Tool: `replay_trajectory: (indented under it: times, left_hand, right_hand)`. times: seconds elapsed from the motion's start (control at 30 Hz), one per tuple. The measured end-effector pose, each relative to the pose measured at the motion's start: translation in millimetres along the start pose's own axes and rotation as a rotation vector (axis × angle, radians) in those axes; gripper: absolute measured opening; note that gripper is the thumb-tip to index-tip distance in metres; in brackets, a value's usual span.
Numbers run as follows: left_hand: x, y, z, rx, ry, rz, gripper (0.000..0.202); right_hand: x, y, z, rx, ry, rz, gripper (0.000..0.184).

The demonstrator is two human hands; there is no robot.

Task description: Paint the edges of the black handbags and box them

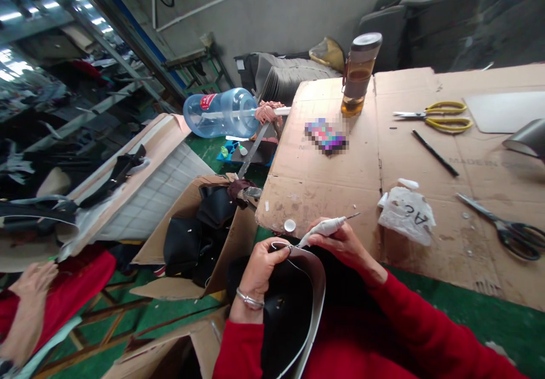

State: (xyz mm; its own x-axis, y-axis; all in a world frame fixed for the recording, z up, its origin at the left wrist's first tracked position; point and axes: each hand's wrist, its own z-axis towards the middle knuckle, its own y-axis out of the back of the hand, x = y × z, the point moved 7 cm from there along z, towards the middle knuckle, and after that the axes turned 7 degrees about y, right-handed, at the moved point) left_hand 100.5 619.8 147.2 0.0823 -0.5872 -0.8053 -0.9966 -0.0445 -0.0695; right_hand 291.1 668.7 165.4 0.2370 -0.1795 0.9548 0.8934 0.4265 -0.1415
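My left hand (263, 265) is closed on the edge of a black leather piece with a grey lining (298, 305), held in my lap. A silver bracelet sits on that wrist. My right hand (347, 245) grips a white pen-like tool (326, 228) whose thin metal tip points right over the table edge. The tool's rear end meets the rim of the leather piece by my left fingers. A small white cap (290, 225) lies on the cardboard just above my hands.
The cardboard-covered table (426, 158) holds a wrinkled plastic bag marked "AC" (406, 211), grey scissors (506, 228), yellow scissors (440, 116), a black stick (434, 152) and a drink bottle (357, 72). An open box of black pieces (200, 237) stands at left. Another person's red sleeve (63, 294) is at lower left.
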Motion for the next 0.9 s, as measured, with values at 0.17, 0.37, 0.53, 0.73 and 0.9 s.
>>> replay_trajectory:
  times: [0.17, 0.37, 0.53, 0.73, 0.9]
  left_hand:
    - [2.1, -0.2, -1.7, 0.005, 0.007, -0.028, 0.020]
    - [-0.6, -0.6, -7.1, 0.007, -0.056, 0.040, 0.018]
    - [2.7, 2.3, -7.8, -0.074, -0.066, -0.001, 0.017]
    - [10.9, 19.6, -6.3, -0.224, -0.063, -0.083, 0.020]
    - [13.6, 31.1, -11.5, -0.301, -0.081, -0.083, 0.022]
  right_hand:
    - [0.5, -0.4, 0.1, 0.028, 0.029, -0.014, 0.027]
    - [-1.7, 0.2, 0.8, 0.049, 0.071, -0.022, 0.029]
    - [-3.8, 0.4, -1.1, 0.088, 0.093, -0.039, 0.032]
    - [9.2, -12.8, -3.6, 0.253, 0.304, -0.333, 0.034]
    - [10.7, -12.1, -6.2, 0.250, 0.306, -0.298, 0.033]
